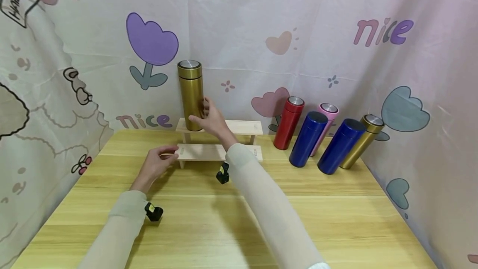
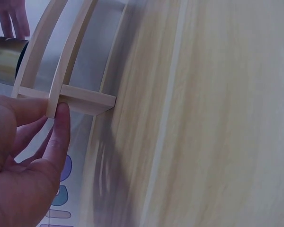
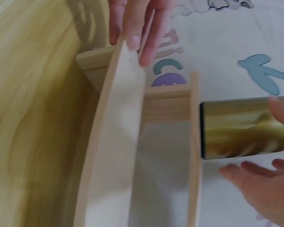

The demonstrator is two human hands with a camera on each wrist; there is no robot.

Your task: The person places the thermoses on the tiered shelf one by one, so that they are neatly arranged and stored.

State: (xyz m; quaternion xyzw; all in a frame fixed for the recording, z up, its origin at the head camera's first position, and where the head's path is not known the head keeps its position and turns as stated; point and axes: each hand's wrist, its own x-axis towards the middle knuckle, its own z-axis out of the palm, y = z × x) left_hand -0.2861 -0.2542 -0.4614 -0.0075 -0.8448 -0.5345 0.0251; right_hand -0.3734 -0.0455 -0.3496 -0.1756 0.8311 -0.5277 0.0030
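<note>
A gold thermos bottle [image 1: 191,99] with a silver-topped lid stands upright at the left end of the upper board of a two-tier wooden shelf [image 1: 209,152]. My right hand [image 1: 212,118] is around the bottle's lower part. In the right wrist view its thumb lies over the gold bottle [image 3: 241,127], while the other fingers [image 3: 236,175] are spread, with a gap between them and the bottle. With thumb and fingers, my left hand [image 1: 156,165] pinches the left end of the lower board [image 2: 54,94].
To the right of the shelf stand a red bottle [image 1: 288,123], a pink bottle [image 1: 328,111], a blue bottle [image 1: 308,140], a second blue bottle [image 1: 340,147] and another gold bottle [image 1: 364,141]. A printed curtain [image 1: 231,24] hangs behind the wooden table [image 1: 239,219].
</note>
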